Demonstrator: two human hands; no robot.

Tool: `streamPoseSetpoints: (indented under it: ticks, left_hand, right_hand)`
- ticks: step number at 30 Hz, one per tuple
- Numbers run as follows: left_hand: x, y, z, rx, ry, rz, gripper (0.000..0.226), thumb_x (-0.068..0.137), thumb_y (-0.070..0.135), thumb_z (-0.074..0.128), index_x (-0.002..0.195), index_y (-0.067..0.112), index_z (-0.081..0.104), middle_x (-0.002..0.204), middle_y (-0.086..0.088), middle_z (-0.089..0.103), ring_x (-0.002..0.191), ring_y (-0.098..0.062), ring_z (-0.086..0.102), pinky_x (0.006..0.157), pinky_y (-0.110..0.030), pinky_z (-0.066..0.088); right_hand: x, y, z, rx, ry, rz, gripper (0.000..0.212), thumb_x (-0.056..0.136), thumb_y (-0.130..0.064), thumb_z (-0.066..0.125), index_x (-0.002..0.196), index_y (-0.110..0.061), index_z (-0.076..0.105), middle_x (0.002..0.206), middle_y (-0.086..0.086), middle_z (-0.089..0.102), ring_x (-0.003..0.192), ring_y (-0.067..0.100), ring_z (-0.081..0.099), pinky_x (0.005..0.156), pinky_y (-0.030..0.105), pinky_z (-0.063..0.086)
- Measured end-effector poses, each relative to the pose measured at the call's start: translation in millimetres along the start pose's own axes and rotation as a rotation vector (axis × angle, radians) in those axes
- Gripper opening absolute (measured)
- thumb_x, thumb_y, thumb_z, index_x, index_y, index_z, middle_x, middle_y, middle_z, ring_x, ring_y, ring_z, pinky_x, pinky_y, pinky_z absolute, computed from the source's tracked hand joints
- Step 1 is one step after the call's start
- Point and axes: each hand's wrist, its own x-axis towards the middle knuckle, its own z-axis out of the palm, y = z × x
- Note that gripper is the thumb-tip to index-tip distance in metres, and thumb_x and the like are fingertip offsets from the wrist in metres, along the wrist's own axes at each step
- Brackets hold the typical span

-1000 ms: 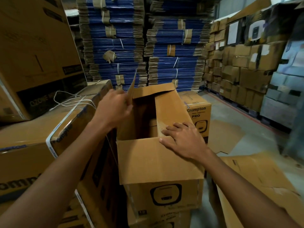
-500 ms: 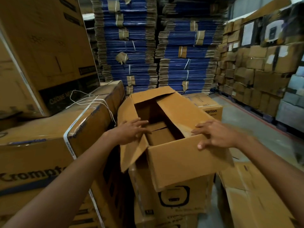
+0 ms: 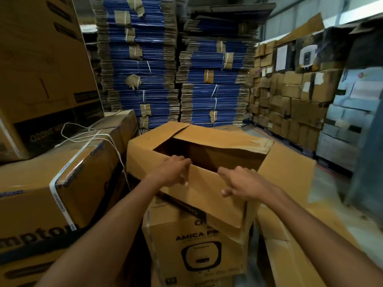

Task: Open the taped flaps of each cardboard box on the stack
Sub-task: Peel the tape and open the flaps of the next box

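The open cardboard box stands in the middle of the frame, a little tilted, on top of a second box that carries the print "AMICA" and a drawing of an appliance. All its top flaps are open. The far flap lies flat above the dark opening, the side flap hangs out toward the right of the frame, and the near flap folds down toward the camera, over the front of the lower box.

Both hands are on the near flap. The left hand holds its left corner: the fingers are curled over the upper edge into the opening and the thumb is on the outer face. The right hand lies further right on the same flap, with the fingers stretched along the upper edge and the thumb spread below them. This part is blurred, so I cannot tell if these fingers hook over the edge or only press on it.

At the left of the frame is a closed box bound with a white strap, just beside the stack. Behind it, in the upper left, a bigger carton rests. Tall piles of flat blue cardboard fill the upper middle. Stacked brown cartons stand at the right. A flat cardboard sheet lies on the floor at the lower right.
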Motion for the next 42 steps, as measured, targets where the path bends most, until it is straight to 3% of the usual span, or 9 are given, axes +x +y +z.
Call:
streamPoseSetpoints:
  ticks: [5,11,16,19,25,29,32,36,42]
  left_hand:
    - [-13,-52,7,-0.014,-0.038,-0.215,0.049,0.088,0.04,0.073,0.131,0.027,0.053,0.13,0.002,0.059,0.129,-0.023,0.05,0.112,-0.049,0.03]
    - [-8,-2,13,-0.03,0.066,-0.079,0.031,0.087,0.045,0.074,0.105,0.028,0.056,0.109,0.006,0.061,0.109,-0.018,0.057,0.102,-0.042,0.036]
    - [-2,30,2,-0.091,-0.034,-0.141,0.071,0.099,0.07,0.019,0.09,0.017,0.065,0.086,-0.005,0.066,0.087,-0.024,0.062,0.099,-0.047,0.042]
    - [-2,25,-10,-0.025,-0.021,-0.186,0.083,0.095,0.077,0.009,0.089,0.019,0.068,0.087,-0.003,0.067,0.098,-0.023,0.062,0.115,-0.057,0.023]
    - [-17,-14,-56,0.305,0.395,-0.301,0.047,0.098,0.055,0.042,0.125,0.024,0.065,0.148,-0.006,0.055,0.153,-0.027,0.023,0.119,-0.067,-0.011]
    - [-51,-64,-66,0.307,0.293,-0.614,0.046,0.102,0.053,0.037,0.118,0.021,0.067,0.107,-0.003,0.072,0.137,-0.032,0.048,0.116,-0.069,-0.015]
    - [-55,-83,-42,0.181,0.116,-0.743,0.073,0.098,0.074,0.022,0.126,0.018,0.059,0.115,-0.006,0.07,0.128,-0.034,0.056,0.115,-0.072,-0.007]
    - [-44,-76,4,-0.158,0.045,-0.687,0.094,0.082,0.089,0.028,0.143,0.02,0.045,0.14,-0.014,0.056,0.126,-0.038,0.055,0.105,-0.064,0.041]
    - [-19,-56,17,-0.342,0.052,-0.798,0.093,0.088,0.079,0.043,0.159,0.021,0.026,0.164,-0.017,0.024,0.145,-0.047,0.032,0.112,-0.069,0.032]
  right_hand:
    - [-24,60,-13,-0.138,0.019,0.179,0.043,0.091,-0.035,0.071,0.128,-0.033,0.049,0.097,-0.011,0.054,0.087,0.008,0.058,0.078,0.029,0.054]
    - [17,11,14,-0.049,0.164,0.093,0.044,0.091,-0.051,0.066,0.124,-0.027,0.051,0.095,-0.012,0.055,0.092,0.013,0.056,0.098,0.042,0.049]
    - [47,-25,41,-0.064,0.351,0.029,0.038,0.096,-0.054,0.055,0.123,-0.027,0.054,0.118,-0.004,0.065,0.112,0.018,0.057,0.1,0.044,0.036]
    - [46,-16,47,-0.02,0.374,0.051,0.045,0.096,-0.057,0.054,0.13,-0.027,0.053,0.124,-0.005,0.064,0.117,0.016,0.055,0.103,0.042,0.034]
    - [33,-7,59,0.029,0.398,0.043,0.047,0.097,-0.062,0.046,0.129,-0.028,0.053,0.121,-0.008,0.062,0.112,0.012,0.052,0.103,0.037,0.03]
    - [29,-2,65,0.028,0.431,0.024,0.045,0.097,-0.063,0.046,0.124,-0.029,0.055,0.117,-0.009,0.063,0.108,0.011,0.052,0.101,0.036,0.03]
    - [31,-3,66,0.029,0.438,0.021,0.046,0.096,-0.064,0.047,0.122,-0.027,0.057,0.113,-0.009,0.064,0.104,0.012,0.053,0.099,0.036,0.032]
    - [34,-2,67,0.026,0.48,0.024,0.049,0.094,-0.063,0.053,0.123,-0.024,0.061,0.108,-0.007,0.067,0.1,0.015,0.057,0.097,0.038,0.035]
    - [33,-11,46,0.114,0.432,0.04,0.047,0.1,-0.062,0.035,0.097,-0.026,0.064,0.084,-0.007,0.066,0.077,0.012,0.062,0.093,0.039,0.049]
